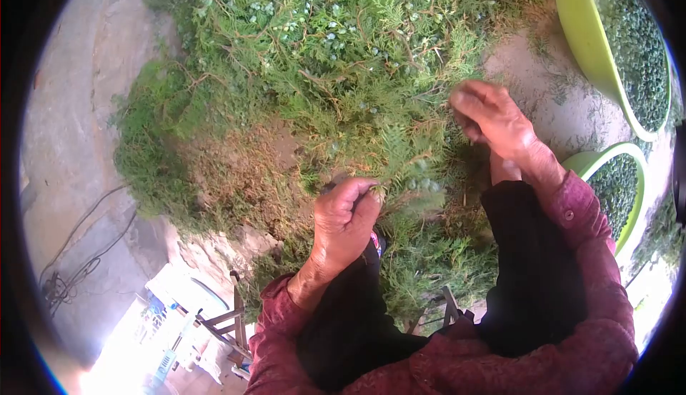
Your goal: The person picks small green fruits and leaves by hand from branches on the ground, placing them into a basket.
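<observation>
In the head view my left hand (346, 216) is closed, thumb against the curled fingers, pinching the stem end of a green conifer sprig (418, 184). The sprig extends to the right and carries small bluish cones. My right hand (493, 120) is raised above and to the right of it, apart from the sprig. Its fingers are curled inward, and whatever they may hold is hidden. Beyond both hands lies a large heap of cut conifer branches (336, 45), dotted with pale blue-green cones.
At the right stand a large yellow-green basin (589, 34) and a smaller light-green basin (632, 155), both holding many small green cones. Brown dry clippings (236, 173) lie at the left of the heap. Cables (82, 263) and a wooden-legged stand (236, 316) are at the lower left.
</observation>
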### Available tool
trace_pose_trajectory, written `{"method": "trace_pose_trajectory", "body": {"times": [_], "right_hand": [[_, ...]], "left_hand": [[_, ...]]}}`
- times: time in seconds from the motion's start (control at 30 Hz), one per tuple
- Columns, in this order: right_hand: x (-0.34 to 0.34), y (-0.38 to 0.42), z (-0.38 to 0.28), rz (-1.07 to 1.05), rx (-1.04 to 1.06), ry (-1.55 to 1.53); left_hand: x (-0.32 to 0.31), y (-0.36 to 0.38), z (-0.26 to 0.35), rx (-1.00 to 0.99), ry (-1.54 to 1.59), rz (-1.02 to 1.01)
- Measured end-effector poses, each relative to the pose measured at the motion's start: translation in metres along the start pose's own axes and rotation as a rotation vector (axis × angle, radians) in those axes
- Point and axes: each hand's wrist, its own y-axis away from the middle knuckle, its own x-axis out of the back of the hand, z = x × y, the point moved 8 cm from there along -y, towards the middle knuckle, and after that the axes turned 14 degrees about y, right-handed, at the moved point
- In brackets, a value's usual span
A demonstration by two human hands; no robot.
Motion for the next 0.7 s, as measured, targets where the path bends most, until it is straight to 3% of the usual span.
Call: {"method": "trace_pose_trajectory", "body": {"times": [0.1, 0.2, 0.23, 0.37, 0.43, 0.47, 0.53, 0.67, 0.7], "right_hand": [[-0.044, 0.016, 0.003, -0.503, -0.072, -0.231], [-0.059, 0.022, -0.007, -0.621, -0.029, -0.195], [-0.059, 0.018, -0.006, -0.538, 0.012, -0.083], [-0.069, 0.012, -0.006, -0.582, -0.019, -0.046], [-0.06, 0.013, -0.02, -0.512, 0.104, 0.272], [-0.06, 0.013, -0.015, -0.513, 0.101, 0.273], [-0.049, 0.016, -0.036, -0.24, 0.64, 0.485], [-0.026, 0.013, -0.021, -0.039, 0.608, 0.751], [-0.024, 0.009, -0.005, -0.257, 0.25, 0.482]], "left_hand": [[0.003, -0.003, -0.002, -0.001, -0.02, 0.041], [0.002, -0.003, 0.002, -0.039, -0.059, 0.054], [0.001, -0.004, 0.004, -0.058, -0.078, 0.054], [-0.003, -0.006, 0.005, -0.088, -0.088, 0.031], [-0.004, -0.007, 0.005, -0.093, -0.104, 0.012], [-0.005, -0.007, 0.004, -0.091, -0.101, 0.012], [-0.013, -0.005, 0.001, -0.077, -0.045, -0.058], [-0.002, -0.004, 0.005, 0.005, 0.0, -0.011], [0.004, -0.003, 0.006, -0.013, -0.025, 0.032]]}}
